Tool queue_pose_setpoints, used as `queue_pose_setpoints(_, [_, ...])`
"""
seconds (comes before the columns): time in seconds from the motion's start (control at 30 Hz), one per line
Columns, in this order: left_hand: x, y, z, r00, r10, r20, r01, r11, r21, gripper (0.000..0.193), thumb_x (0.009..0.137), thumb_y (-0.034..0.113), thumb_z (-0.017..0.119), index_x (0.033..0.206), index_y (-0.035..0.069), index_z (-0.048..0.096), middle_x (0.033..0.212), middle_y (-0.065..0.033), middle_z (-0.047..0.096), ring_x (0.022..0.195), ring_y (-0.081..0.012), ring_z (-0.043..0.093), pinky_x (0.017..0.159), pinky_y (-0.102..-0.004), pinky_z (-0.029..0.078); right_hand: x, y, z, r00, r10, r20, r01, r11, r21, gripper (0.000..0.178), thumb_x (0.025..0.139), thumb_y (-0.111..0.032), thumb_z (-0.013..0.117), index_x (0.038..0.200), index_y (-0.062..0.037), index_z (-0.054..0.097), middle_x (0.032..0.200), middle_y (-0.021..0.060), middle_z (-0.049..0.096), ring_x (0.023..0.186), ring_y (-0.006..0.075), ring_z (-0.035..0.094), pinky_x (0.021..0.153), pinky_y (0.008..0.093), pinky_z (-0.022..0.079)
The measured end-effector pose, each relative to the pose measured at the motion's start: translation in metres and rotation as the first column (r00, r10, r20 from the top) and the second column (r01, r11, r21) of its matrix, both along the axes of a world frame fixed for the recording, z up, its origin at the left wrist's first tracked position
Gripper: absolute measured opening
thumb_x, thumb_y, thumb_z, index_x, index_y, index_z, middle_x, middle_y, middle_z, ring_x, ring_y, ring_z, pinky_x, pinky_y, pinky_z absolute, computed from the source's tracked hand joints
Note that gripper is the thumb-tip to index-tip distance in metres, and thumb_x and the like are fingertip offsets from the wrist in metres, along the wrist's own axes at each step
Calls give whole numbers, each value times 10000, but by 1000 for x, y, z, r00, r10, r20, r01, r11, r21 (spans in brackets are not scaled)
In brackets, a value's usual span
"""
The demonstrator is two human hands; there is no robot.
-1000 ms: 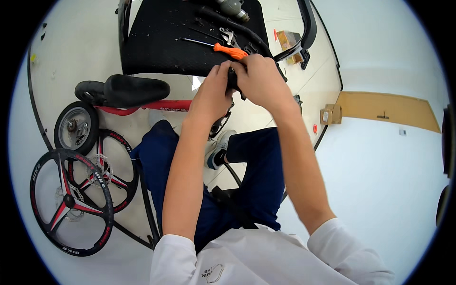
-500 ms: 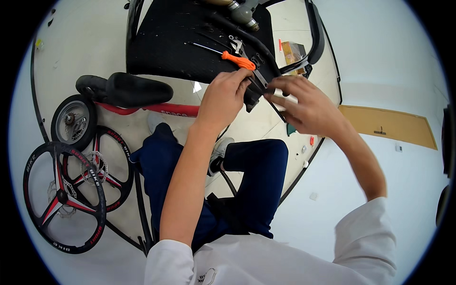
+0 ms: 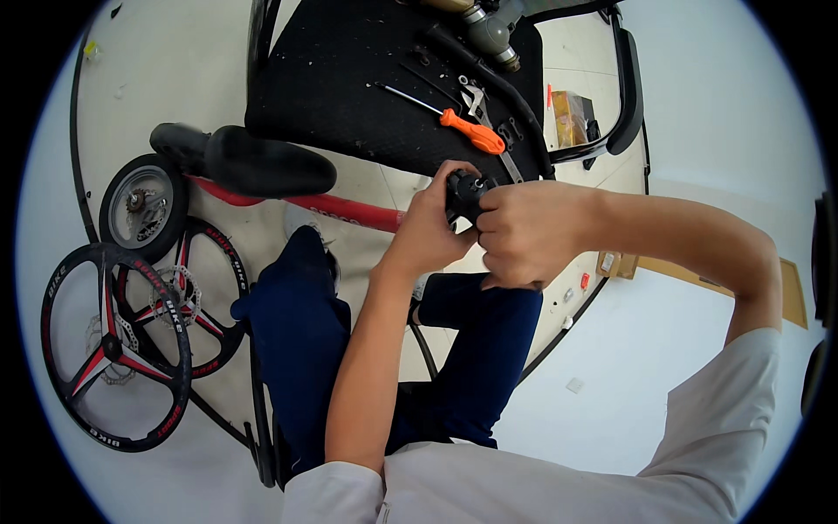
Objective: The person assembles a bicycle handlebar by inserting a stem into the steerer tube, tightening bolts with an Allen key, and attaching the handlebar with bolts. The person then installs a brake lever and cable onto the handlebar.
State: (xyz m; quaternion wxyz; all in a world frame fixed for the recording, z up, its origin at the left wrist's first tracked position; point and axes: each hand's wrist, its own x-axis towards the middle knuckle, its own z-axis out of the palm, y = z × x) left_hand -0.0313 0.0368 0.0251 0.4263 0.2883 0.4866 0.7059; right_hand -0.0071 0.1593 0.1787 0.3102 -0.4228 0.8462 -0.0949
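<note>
In front of the chair seat, my left hand [image 3: 434,225] wraps round a chunky black bike part [image 3: 463,196] with a silver bolt end showing on it. My right hand [image 3: 531,231] is curled closed against the part's right side. Whatever its fingers pinch is hidden behind the knuckles. Just beyond the hands, on the black chair seat [image 3: 349,96], lie a screwdriver [image 3: 471,131] with an orange handle and an adjustable wrench [image 3: 478,103].
A black bar [image 3: 476,59] and a grey rounded metal piece [image 3: 489,37] lie farther back on the seat. A red bike frame [image 3: 340,208] with a black saddle [image 3: 269,163] stands left. Three-spoke wheels [image 3: 111,348] lean there. Boxes [image 3: 572,118] sit on the floor at right.
My right hand has turned and closed in on the black part, its forearm swinging up to the right. The part has been tilted so its bolt end shows. The whole view has shifted slightly.
</note>
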Motion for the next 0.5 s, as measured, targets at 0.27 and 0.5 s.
queue_pose_setpoints(0.27, [49,25,-53,931,353,-90,-338,930,146,336,789,49,791,1085,49,631,875,-57,702,807,-159,668,746,-293,516,-68,-56,-31,745,-648,160,636,762,126,430,918,-320,665,663,26,637,561,176,578,555,330,626,563,406,512])
queue_pose_setpoints(0.5, [39,32,-9,894,447,20,-447,893,51,259,822,93,820,887,12,583,745,-79,683,713,-143,650,636,-247,501,-77,39,-70,357,-927,-113,934,358,14,315,981,-284,604,1019,21,673,814,174,665,669,282,625,661,372,499])
